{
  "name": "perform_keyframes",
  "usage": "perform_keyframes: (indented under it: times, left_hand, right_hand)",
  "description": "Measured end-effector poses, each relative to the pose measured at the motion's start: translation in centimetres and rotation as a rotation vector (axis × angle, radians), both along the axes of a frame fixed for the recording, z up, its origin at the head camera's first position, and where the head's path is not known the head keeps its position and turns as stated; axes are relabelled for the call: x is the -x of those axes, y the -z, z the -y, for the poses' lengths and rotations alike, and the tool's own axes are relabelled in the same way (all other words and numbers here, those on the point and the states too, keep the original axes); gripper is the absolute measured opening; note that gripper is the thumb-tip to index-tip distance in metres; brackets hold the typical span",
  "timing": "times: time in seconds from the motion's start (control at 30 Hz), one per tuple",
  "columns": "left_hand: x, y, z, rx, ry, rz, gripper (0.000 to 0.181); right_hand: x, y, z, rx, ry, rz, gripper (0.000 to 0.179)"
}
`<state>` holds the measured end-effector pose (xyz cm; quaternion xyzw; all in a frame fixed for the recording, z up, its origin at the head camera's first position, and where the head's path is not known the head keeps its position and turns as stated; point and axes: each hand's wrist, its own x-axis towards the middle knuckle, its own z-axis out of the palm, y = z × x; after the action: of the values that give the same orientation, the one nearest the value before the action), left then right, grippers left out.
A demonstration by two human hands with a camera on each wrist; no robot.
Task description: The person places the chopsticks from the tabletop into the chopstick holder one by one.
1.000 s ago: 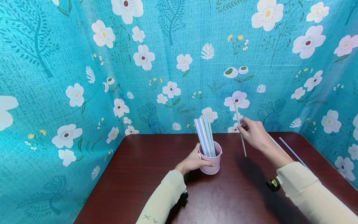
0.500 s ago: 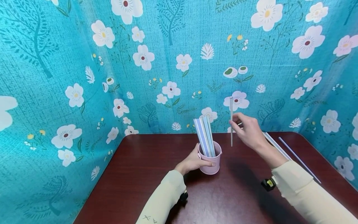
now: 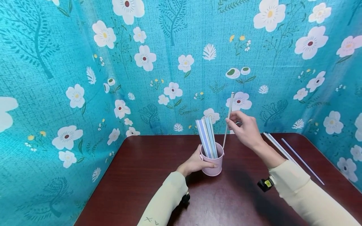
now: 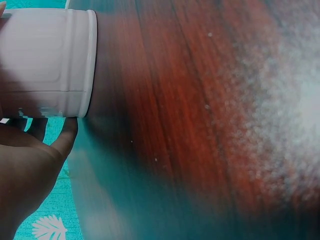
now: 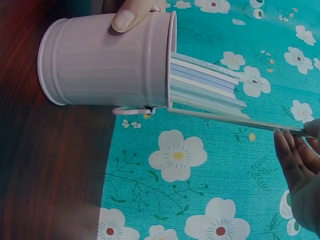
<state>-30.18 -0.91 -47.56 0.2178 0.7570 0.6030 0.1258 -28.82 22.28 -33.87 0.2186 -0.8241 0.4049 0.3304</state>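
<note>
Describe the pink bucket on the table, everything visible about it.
The pink bucket is a small, pale pink pail, seemingly painted metal, with a rolled rim, ribbed wall and a thin wire handle hanging at its side. It stands upright on the dark wooden table, holding a bundle of pale blue and white straws. The left hand grips its side; the white straw pinched by the right hand meets its rim.

Floral backdrop [image 3: 169, 47], dark table [image 3: 135, 188]

The left hand [image 4: 25, 170] fills the lower left corner, fingers curled round the side of a pale cup [image 4: 47, 62] at the upper left. The cup's base meets the dark red surface [image 4: 190, 100], which blurs toward the right.
</note>
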Motion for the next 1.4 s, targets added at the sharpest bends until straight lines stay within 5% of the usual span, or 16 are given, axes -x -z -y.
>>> perform_keyframes:
  times: [0.47,1.4]
  left_hand:
    - [-0.1,-0.1,0.0,0.001,-0.002,0.002,0.09]
    - [-0.1,-0.1,0.0,-0.009,0.002,0.024,0.091]
  right_hand:
    - [0.2,0.1,0.4,0.022,0.021,0.033,0.011]
    - [1.9,5.3,1.1,-0.116,-0.034,0.281,0.008]
